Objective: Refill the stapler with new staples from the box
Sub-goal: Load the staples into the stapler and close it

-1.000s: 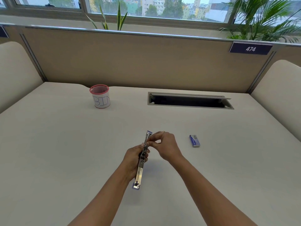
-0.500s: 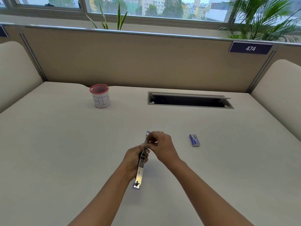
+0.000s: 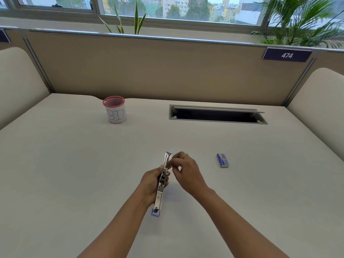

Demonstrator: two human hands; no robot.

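The stapler [image 3: 160, 194], opened out flat, is gripped around its middle by the left hand [image 3: 151, 181] over the desk [image 3: 74, 164]. Beyond this grip, the thumb and forefinger of the right hand [image 3: 188, 174] are brought together on the far half. Whether anything is pinched there cannot be told. The staple box [image 3: 222, 160] is lying right of the grip, well apart.
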